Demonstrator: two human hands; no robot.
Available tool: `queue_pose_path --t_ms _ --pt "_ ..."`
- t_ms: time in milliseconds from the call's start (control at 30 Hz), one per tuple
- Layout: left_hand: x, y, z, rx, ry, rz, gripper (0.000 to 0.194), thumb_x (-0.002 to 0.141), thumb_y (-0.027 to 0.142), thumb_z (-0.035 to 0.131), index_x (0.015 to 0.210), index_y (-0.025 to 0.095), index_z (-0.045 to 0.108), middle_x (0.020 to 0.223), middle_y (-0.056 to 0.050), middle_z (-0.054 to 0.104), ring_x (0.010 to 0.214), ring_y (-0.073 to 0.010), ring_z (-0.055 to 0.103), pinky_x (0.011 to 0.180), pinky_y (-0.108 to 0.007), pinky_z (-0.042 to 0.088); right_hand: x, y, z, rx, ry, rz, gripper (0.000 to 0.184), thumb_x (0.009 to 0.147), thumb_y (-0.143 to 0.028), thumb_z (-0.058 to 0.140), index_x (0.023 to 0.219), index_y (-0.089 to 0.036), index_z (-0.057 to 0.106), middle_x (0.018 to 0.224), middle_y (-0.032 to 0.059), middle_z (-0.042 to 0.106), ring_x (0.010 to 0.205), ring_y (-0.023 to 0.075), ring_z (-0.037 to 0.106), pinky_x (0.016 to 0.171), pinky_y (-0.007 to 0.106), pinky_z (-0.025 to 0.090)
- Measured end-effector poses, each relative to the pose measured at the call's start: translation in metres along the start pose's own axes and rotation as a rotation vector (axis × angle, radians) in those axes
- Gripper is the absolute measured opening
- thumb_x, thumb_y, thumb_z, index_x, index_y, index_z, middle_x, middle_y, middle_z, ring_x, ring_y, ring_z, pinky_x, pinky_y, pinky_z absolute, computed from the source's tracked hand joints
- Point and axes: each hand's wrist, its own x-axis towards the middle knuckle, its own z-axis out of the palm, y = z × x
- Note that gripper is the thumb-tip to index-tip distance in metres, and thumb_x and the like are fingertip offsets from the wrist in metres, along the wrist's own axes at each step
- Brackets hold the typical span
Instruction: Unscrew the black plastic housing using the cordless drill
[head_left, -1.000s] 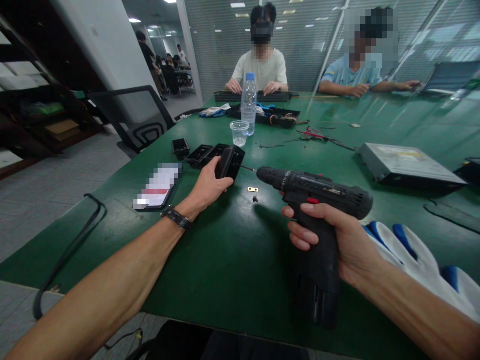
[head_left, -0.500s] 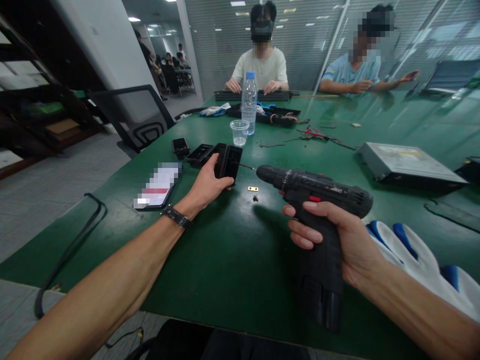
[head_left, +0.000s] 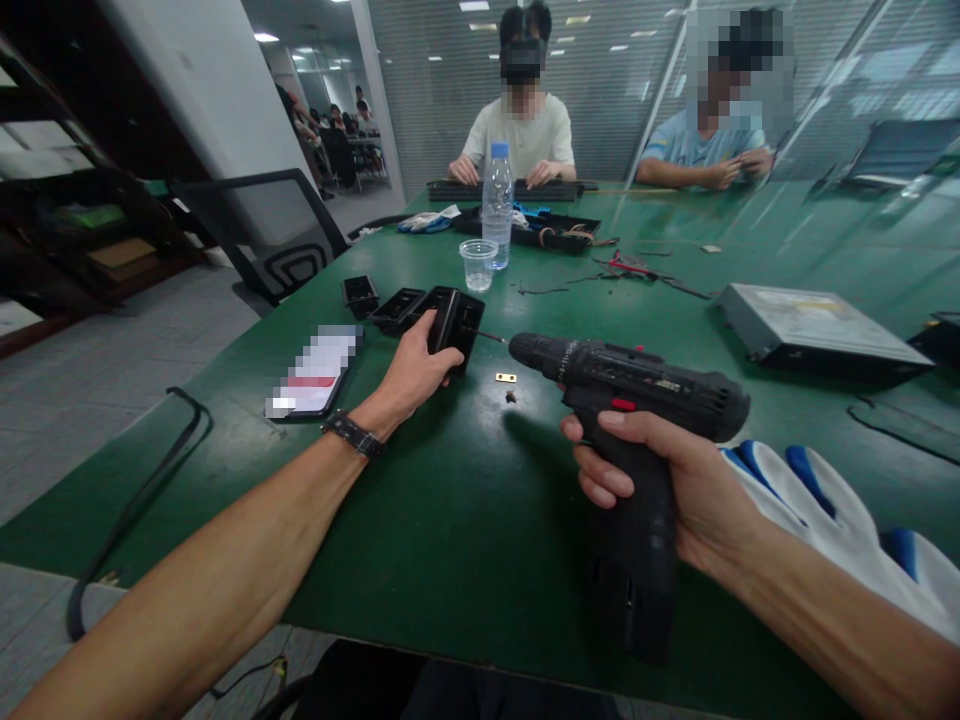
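Just left of the frame's centre, the left hand (head_left: 411,374) clasps a small black rectangular plastic housing (head_left: 454,323), thumb along its near edge and fingers curled round the far side, holding it tipped up on the green table top (head_left: 450,520). In the lower right of the frame the right hand (head_left: 675,490) is wrapped tight round the handle of a black cordless drill (head_left: 630,400) — forefinger by the red switch. The drill's thin bit (head_left: 491,337) points left, its tip at the housing's open face.

On the table just below the bit lie a small brass plate (head_left: 506,378) and a dark screw (head_left: 511,397). Left of the housing sit more black plastic trays (head_left: 394,305) and a phone with a pixelated screen (head_left: 313,372). Behind them, toward the upper centre, stand a clear plastic cup (head_left: 478,265) and a clear water bottle with a blue cap (head_left: 498,205). A white and blue work glove (head_left: 832,520) lies at the lower right — beside the right forearm.
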Motion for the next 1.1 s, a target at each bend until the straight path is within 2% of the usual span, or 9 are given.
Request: queue_pose_path --t_ms 100,267,400,533,667,833,1100 --pt "-0.0004 0.0 0.0002 0.011 0.013 -0.005 0.037 0.072 0.017 0.069 0.108 0.017 0.061 0.085 -0.001 0.058 0.061 -0.0114 0.055 0.045 -0.022 0.043 0.0004 -0.0005 -0.0017 0.041 -0.002 0.006 0.02 0.093 -0.026 0.063 0.095 -0.01 0.076 0.061 0.0014 0.054 0.049 0.0115 0.046 0.052 0.027 0.042" --pt "-0.0009 -0.0002 0.0012 0.042 0.012 0.045 0.045 0.073 0.016 0.069 0.118 0.017 0.061 0.091 -0.003 0.06 0.065 -0.0126 0.057 0.047 -0.022 0.045 0.0014 -0.0035 -0.0032 0.157 -0.002 0.059 0.022 0.093 -0.028 0.062 0.095 -0.01 0.076 0.058 -0.001 0.047 0.05 0.0112 0.047 0.05 0.024 0.039" --pt "-0.0006 -0.0011 0.002 0.027 0.026 0.042 0.052 0.072 0.016 0.07 0.123 0.017 0.061 0.099 -0.005 0.063 0.069 -0.0127 0.057 0.05 -0.021 0.045 0.0017 -0.0027 -0.0009 0.123 0.005 0.044 0.022 0.094 -0.027 0.062 0.093 -0.009 0.076 0.06 0.0006 0.051 0.049 0.0102 0.045 0.051 0.024 0.041" --pt "0.0005 -0.0022 0.0025 0.028 0.024 0.034 0.051 0.072 0.015 0.069 0.123 0.017 0.061 0.096 -0.004 0.062 0.066 -0.0115 0.055 0.05 -0.021 0.044 0.0015 -0.0006 0.001 0.082 0.014 0.009 0.02 0.094 -0.025 0.062 0.095 -0.011 0.077 0.065 0.0027 0.056 0.049 0.0097 0.044 0.052 0.025 0.043" --pt "0.0014 -0.0031 0.002 0.043 0.019 0.028 0.05 0.071 0.014 0.068 0.121 0.015 0.062 0.091 -0.004 0.062 0.065 -0.0126 0.056 0.049 -0.022 0.045 0.0005 -0.0008 0.0004 0.073 0.01 0.023 0.022 0.093 -0.027 0.062 0.093 -0.01 0.077 0.061 0.0016 0.053 0.048 0.0103 0.045 0.052 0.025 0.042" --pt "0.0017 -0.0041 0.002 0.025 0.012 0.004 0.054 0.071 0.015 0.068 0.124 0.015 0.062 0.095 -0.006 0.067 0.07 -0.0154 0.061 0.052 -0.023 0.047 0.0006 -0.0019 -0.0013 0.1 0.012 0.042 0.022 0.092 -0.028 0.063 0.092 -0.01 0.076 0.058 0.0008 0.05 0.049 0.0109 0.045 0.052 0.025 0.041" --pt "0.0015 -0.0048 0.0024 0.079 0.016 0.024 0.053 0.072 0.015 0.067 0.124 0.015 0.062 0.095 -0.006 0.066 0.069 -0.0145 0.06 0.053 -0.023 0.047 0.0024 -0.0056 0.0006 0.132 0.033 0.1 0.023 0.091 -0.03 0.065 0.089 -0.01 0.076 0.051 -0.0011 0.044 0.05 0.0123 0.045 0.049 0.023 0.038"
